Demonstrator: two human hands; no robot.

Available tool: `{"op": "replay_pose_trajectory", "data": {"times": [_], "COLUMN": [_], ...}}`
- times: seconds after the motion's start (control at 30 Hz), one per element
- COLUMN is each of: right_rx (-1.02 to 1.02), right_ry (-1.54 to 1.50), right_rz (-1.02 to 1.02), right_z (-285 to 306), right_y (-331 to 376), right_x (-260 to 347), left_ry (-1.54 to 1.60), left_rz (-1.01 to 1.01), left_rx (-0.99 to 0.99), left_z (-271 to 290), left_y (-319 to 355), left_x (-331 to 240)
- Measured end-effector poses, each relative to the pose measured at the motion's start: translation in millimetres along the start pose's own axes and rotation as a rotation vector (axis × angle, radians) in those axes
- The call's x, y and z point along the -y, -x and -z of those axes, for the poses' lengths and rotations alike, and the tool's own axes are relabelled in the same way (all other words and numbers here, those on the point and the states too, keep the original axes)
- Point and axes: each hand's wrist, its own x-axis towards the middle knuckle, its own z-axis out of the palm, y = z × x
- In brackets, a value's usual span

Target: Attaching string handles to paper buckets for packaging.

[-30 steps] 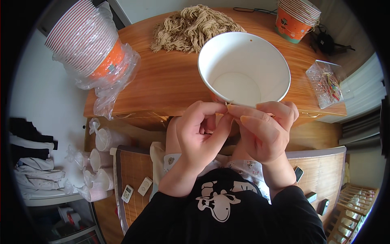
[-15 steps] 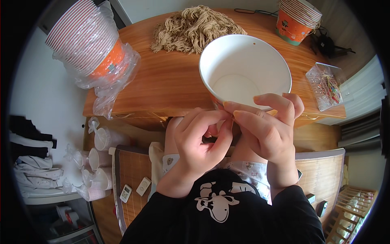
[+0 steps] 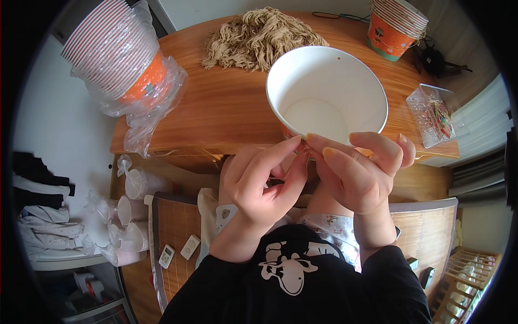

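Note:
A white-lined paper bucket (image 3: 327, 81) with an orange outside stands at the table's near edge, its open mouth tilted toward me. A small hole shows near the far rim. At the near rim my left hand (image 3: 261, 186) pinches thumb and forefinger together. My right hand (image 3: 359, 175) meets it there, thumb and forefinger closed and the other fingers raised. Between the fingertips shows a bit of thin strand (image 3: 308, 156), mostly hidden by the fingers. Beyond the bucket lies a heap of tan cords (image 3: 264, 38).
Nested buckets in clear plastic wrap (image 3: 116, 59) stand at the left, with another bucket stack (image 3: 395, 31) at the back right. A clear tray (image 3: 431, 116) of small coloured pieces sits on the wooden table (image 3: 216, 113). Bagged cups (image 3: 135, 183) are on the floor at left.
The fingertips of both hands have shifted slightly at the rim, and my right hand's raised fingers have spread a little to the right. The bucket has barely moved.

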Motion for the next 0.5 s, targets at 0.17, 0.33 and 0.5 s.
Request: {"op": "replay_pose_trajectory", "data": {"times": [0.17, 0.33, 0.5], "right_rx": [0.001, -0.013, 0.067], "right_ry": [0.007, -0.008, -0.036], "right_rz": [-0.024, -0.025, -0.074], "right_z": [0.5, -2.9, 3.0], "right_y": [2.6, 2.0, 1.2], "right_x": [1.2, -2.6, -5.7], "left_ry": [-0.032, 0.144, 0.401], "left_rz": [-0.077, 0.026, 0.205], "left_rx": [-0.044, 0.006, 0.089], "left_z": [-5.7, -6.8, -7.0], "left_y": [2.6, -0.9, 3.2], "left_x": [6.2, 2.4, 4.8]}}
